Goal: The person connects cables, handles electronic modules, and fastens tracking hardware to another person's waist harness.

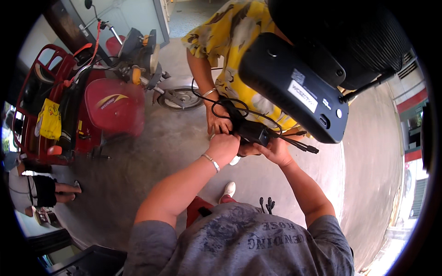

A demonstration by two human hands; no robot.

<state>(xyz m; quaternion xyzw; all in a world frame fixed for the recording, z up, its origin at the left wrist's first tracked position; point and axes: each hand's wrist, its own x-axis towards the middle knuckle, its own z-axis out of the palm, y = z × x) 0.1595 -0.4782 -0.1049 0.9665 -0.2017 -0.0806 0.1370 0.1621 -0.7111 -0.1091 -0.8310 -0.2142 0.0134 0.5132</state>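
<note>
At the other person's waist is a small black box point(251, 130) with several black cables point(271, 120) looping around it. My left hand point(223, 148), with a silver bracelet at the wrist, is closed at the box's left lower side; what its fingers pinch is hidden. My right hand point(277, 152) grips the box's right lower corner, thumb on top. Dark plug ends point(311, 149) stick out to the right of it. The other person's hand point(218, 120), below a silver bangle, rests against the left of the box, close to my left hand.
The other person, in a yellow floral garment point(239, 50), stands facing me; a black head-worn device point(294, 87) covers the upper right. A red motor tricycle point(115, 103) stands at left with a yellow bag point(49, 119). Cable ends point(268, 204) hang by my shirt. Someone stands far left.
</note>
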